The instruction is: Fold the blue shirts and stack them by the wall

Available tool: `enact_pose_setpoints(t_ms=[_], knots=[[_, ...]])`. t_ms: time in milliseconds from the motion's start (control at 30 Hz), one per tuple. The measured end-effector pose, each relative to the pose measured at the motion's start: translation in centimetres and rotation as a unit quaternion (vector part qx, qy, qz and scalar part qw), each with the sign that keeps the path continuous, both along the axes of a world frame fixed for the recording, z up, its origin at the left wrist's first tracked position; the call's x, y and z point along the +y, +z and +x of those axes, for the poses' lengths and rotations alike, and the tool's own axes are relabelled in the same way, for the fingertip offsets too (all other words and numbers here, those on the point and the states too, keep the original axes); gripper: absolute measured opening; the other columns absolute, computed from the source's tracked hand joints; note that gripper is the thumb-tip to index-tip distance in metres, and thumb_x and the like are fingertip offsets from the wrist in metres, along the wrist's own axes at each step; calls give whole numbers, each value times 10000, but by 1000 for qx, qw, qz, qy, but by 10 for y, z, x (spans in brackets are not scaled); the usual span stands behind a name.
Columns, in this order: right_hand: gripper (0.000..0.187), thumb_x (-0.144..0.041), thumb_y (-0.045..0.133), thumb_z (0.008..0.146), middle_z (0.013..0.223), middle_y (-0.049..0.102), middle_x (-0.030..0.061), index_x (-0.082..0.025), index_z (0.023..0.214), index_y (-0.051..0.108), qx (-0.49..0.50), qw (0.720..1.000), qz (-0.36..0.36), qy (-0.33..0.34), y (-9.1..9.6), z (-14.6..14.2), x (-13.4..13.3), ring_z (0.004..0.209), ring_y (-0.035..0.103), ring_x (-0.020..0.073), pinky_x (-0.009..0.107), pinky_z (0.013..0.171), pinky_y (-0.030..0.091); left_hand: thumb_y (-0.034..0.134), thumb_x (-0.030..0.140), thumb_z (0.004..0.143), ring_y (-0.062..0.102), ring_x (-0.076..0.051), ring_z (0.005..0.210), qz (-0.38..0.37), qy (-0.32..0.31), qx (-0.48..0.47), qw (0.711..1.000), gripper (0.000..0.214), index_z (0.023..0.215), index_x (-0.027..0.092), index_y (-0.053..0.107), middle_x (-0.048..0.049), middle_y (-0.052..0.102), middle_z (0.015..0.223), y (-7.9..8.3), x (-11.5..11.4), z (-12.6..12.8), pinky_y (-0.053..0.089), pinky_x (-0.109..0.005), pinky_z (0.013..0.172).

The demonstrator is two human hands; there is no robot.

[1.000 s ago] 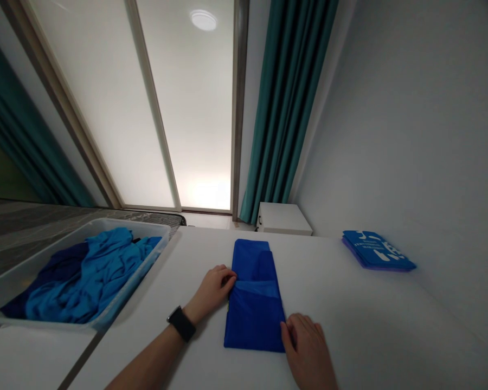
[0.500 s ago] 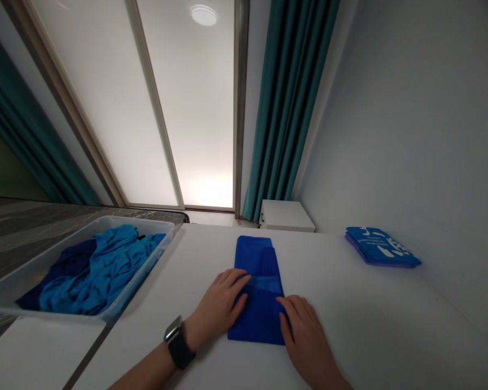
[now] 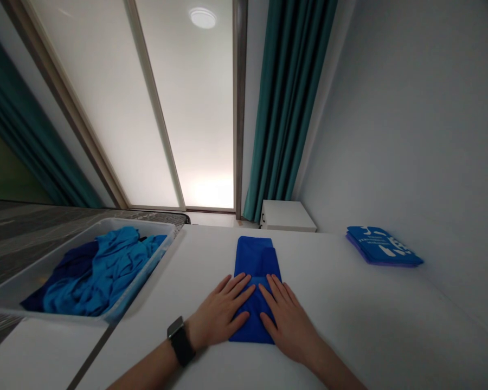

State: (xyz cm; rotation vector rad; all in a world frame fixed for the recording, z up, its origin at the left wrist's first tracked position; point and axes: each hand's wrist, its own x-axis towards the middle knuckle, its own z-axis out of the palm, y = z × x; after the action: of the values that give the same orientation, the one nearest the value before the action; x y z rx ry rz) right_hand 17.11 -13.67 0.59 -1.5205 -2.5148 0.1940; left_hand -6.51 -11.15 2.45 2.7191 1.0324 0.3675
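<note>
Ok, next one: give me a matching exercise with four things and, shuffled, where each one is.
1. Folded blue cloth
2. Blue-and-white printed stack
3. Smartwatch
4. Crumpled light-blue fabric

A. At the wrist of the left hand
B. Inside the plastic bin
C. Beneath the right hand and left hand
D. Beside the wall

Pairs: 1-C, 2-D, 3-A, 4-B

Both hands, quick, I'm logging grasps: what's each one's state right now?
Left hand: open, fingers spread on the folded blue cloth, not gripping.
Right hand: open, fingers spread on the same cloth, not gripping.
</note>
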Motion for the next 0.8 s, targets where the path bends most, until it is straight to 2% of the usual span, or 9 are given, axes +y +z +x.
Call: enact_pose_setpoints(t_ms=[233, 533, 800], knots=[[596, -404, 451, 966, 1601, 210, 90, -237, 1522, 314, 12, 1000, 19, 10, -3, 1, -6, 1473, 187, 274, 481, 1189, 207, 485, 421, 974, 238, -287, 1467, 10, 11, 11, 1000, 654, 1551, 317, 194, -62, 267, 1597, -2, -12, 2, 164, -548, 1193], [625, -438, 433, 971, 1609, 158, 74, -256, 1541, 251, 7, 999, 33, 17, -9, 4, -32, 1468, 198, 295, 492, 1175, 250, 463, 466, 972, 208, -327, 1470, 20, 3, 23, 1000, 675, 1557, 325, 157, -49, 257, 1601, 1, -35, -1, 136, -616, 1175], [596, -464, 401, 982, 1606, 180, 61, -257, 1530, 292, 10, 999, 38, -1, -12, 3, -37, 1462, 223, 291, 498, 1173, 259, 460, 480, 972, 194, -331, 1473, 12, 0, 28, 1000, 670, 1553, 352, 152, -32, 252, 1603, 1, -37, -1, 124, -635, 1170]])
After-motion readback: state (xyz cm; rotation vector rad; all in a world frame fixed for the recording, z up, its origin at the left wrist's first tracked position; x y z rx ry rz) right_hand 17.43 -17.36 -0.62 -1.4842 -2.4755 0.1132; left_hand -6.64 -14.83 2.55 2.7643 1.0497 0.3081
